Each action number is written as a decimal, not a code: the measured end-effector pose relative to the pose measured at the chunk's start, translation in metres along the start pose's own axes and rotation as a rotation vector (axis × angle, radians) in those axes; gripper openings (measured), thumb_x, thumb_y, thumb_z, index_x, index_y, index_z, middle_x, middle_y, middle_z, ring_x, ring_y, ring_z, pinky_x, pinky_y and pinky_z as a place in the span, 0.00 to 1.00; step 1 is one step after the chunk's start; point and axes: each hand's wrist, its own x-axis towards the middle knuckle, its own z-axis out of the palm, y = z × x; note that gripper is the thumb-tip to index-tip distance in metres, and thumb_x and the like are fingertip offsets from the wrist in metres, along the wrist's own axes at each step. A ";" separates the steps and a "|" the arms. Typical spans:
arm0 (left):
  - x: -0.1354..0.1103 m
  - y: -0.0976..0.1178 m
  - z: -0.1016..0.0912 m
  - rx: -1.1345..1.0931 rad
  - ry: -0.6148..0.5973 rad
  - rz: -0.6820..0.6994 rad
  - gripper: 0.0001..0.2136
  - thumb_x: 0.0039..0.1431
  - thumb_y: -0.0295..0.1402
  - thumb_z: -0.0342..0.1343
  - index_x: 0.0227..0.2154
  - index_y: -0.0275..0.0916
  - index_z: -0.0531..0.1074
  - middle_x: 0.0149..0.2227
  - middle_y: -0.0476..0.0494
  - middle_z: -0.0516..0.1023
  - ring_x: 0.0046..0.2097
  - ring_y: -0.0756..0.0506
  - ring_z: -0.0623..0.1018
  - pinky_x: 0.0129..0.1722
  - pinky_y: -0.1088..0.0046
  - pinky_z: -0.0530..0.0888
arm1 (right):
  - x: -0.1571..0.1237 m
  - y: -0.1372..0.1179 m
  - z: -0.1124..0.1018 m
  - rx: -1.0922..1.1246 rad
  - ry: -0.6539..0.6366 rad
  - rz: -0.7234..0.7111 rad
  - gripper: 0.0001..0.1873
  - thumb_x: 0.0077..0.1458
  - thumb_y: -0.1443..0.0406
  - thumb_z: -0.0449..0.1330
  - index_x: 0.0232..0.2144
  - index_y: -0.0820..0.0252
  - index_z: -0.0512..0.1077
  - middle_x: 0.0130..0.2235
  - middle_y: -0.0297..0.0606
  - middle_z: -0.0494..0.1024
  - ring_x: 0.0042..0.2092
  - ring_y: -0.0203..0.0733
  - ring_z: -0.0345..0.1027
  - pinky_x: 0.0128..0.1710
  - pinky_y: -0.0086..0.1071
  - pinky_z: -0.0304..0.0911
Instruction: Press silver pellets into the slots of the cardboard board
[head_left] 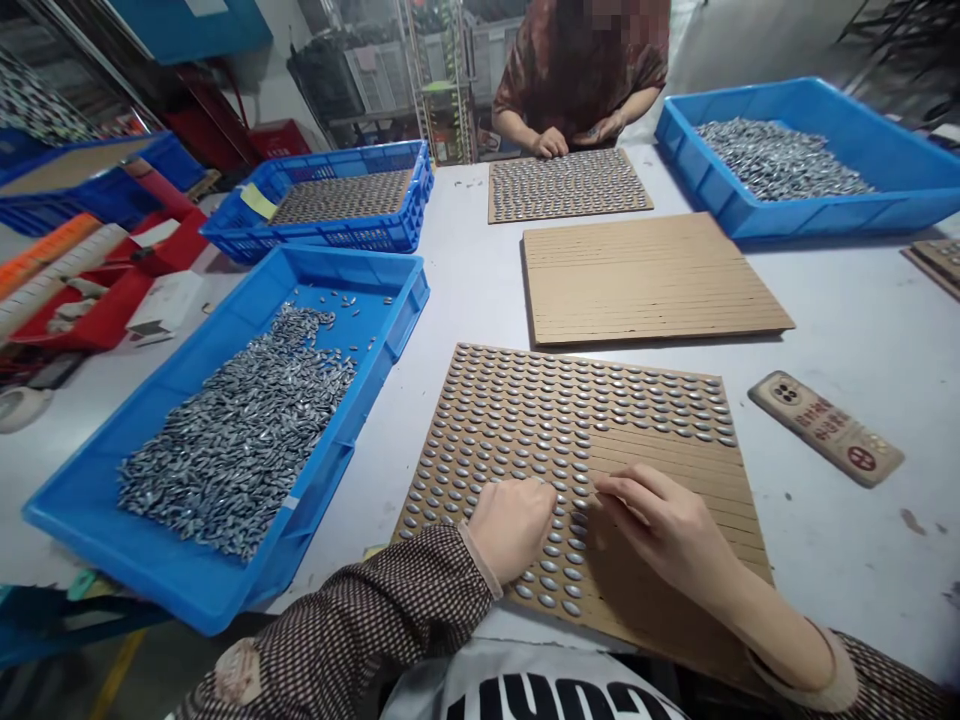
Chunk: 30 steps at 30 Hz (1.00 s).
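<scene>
A slotted cardboard board (675, 470) lies in front of me, most of its rows filled with small oval metal pieces (540, 410). My left hand (514, 525) rests on the board as a closed fist; what it holds is hidden. My right hand (664, 525) lies just right of it, thumb and forefinger pinched at the edge of the filled area near a small metal piece. The board's lower right part is bare cardboard.
A blue tray (225, 590) of loose metal pieces sits at my left. An empty slotted board (645, 280) lies beyond mine. Another person works on a filled board (566, 185) across the table. More blue trays (825, 210) (330, 235) stand further back. A phone (825, 428) lies at right.
</scene>
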 end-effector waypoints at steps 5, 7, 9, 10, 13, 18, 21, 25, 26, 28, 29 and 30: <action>0.006 0.002 -0.005 0.049 -0.059 0.025 0.08 0.61 0.33 0.45 0.32 0.40 0.69 0.33 0.39 0.76 0.36 0.41 0.76 0.38 0.66 0.67 | -0.005 -0.001 -0.002 0.035 -0.003 -0.014 0.08 0.61 0.69 0.52 0.41 0.56 0.70 0.35 0.40 0.74 0.36 0.39 0.69 0.34 0.32 0.65; 0.007 0.002 -0.008 0.041 -0.077 0.021 0.08 0.61 0.32 0.45 0.32 0.40 0.69 0.33 0.39 0.76 0.36 0.41 0.76 0.38 0.67 0.67 | -0.007 0.000 -0.003 0.060 -0.006 -0.003 0.09 0.62 0.69 0.52 0.41 0.56 0.70 0.35 0.41 0.74 0.36 0.40 0.70 0.35 0.33 0.66; 0.008 0.001 -0.013 0.009 -0.078 0.008 0.07 0.60 0.32 0.47 0.32 0.40 0.69 0.33 0.40 0.76 0.36 0.42 0.75 0.37 0.69 0.66 | -0.009 0.000 -0.005 0.092 -0.008 0.019 0.09 0.62 0.68 0.52 0.41 0.56 0.70 0.35 0.41 0.74 0.36 0.40 0.70 0.35 0.33 0.66; 0.009 0.002 -0.017 -0.027 -0.071 0.002 0.06 0.59 0.32 0.48 0.31 0.40 0.69 0.33 0.42 0.76 0.35 0.43 0.75 0.37 0.70 0.66 | -0.010 -0.001 -0.006 0.113 -0.012 0.038 0.09 0.62 0.68 0.52 0.41 0.56 0.71 0.35 0.41 0.74 0.36 0.40 0.70 0.35 0.33 0.66; 0.009 0.008 -0.027 -0.270 -0.057 -0.040 0.03 0.56 0.31 0.51 0.30 0.40 0.69 0.25 0.50 0.71 0.29 0.48 0.70 0.31 0.74 0.63 | -0.011 -0.009 -0.010 0.257 -0.034 0.149 0.09 0.62 0.66 0.53 0.41 0.56 0.72 0.36 0.41 0.76 0.36 0.40 0.70 0.36 0.32 0.67; 0.018 0.036 -0.025 -0.978 0.042 -0.168 0.06 0.57 0.36 0.53 0.30 0.38 0.68 0.20 0.55 0.61 0.23 0.53 0.60 0.23 0.78 0.58 | -0.010 -0.031 -0.006 0.807 -0.031 0.463 0.13 0.59 0.61 0.58 0.46 0.55 0.69 0.42 0.40 0.77 0.40 0.40 0.72 0.40 0.32 0.70; 0.027 0.054 -0.014 -1.212 0.162 -0.213 0.06 0.55 0.34 0.55 0.28 0.36 0.67 0.22 0.53 0.66 0.25 0.53 0.64 0.27 0.78 0.64 | -0.011 -0.037 0.002 1.028 0.137 0.607 0.13 0.56 0.60 0.62 0.43 0.56 0.71 0.40 0.40 0.78 0.40 0.41 0.73 0.39 0.32 0.71; 0.037 0.067 -0.001 -1.395 0.221 -0.251 0.06 0.54 0.33 0.56 0.26 0.36 0.67 0.24 0.50 0.70 0.28 0.52 0.68 0.31 0.76 0.67 | -0.014 -0.033 0.005 1.049 0.270 0.731 0.13 0.53 0.59 0.64 0.41 0.58 0.74 0.38 0.40 0.79 0.36 0.40 0.72 0.36 0.31 0.71; 0.039 0.068 0.001 -1.418 0.233 -0.257 0.06 0.53 0.33 0.57 0.25 0.36 0.68 0.24 0.49 0.70 0.28 0.52 0.68 0.31 0.77 0.67 | -0.015 -0.029 0.004 1.011 0.276 0.727 0.13 0.54 0.59 0.63 0.41 0.58 0.74 0.38 0.40 0.79 0.36 0.40 0.72 0.35 0.32 0.71; 0.042 0.067 0.004 -1.471 0.241 -0.295 0.07 0.51 0.33 0.59 0.26 0.35 0.69 0.24 0.50 0.69 0.27 0.53 0.67 0.28 0.79 0.65 | -0.014 -0.016 -0.001 0.840 0.294 0.660 0.12 0.55 0.60 0.62 0.41 0.57 0.75 0.38 0.40 0.79 0.36 0.40 0.72 0.37 0.33 0.70; 0.043 0.065 0.005 -1.516 0.230 -0.334 0.07 0.51 0.33 0.59 0.27 0.35 0.69 0.23 0.52 0.67 0.25 0.54 0.65 0.25 0.80 0.63 | -0.013 -0.007 -0.003 0.710 0.309 0.595 0.11 0.55 0.60 0.61 0.41 0.56 0.75 0.39 0.40 0.78 0.37 0.41 0.72 0.38 0.34 0.70; 0.043 0.063 0.006 -1.572 0.219 -0.385 0.07 0.52 0.34 0.58 0.29 0.35 0.70 0.23 0.53 0.66 0.24 0.55 0.63 0.22 0.81 0.60 | -0.010 0.003 -0.004 0.558 0.324 0.517 0.10 0.56 0.61 0.60 0.41 0.56 0.75 0.40 0.39 0.78 0.39 0.41 0.72 0.40 0.35 0.69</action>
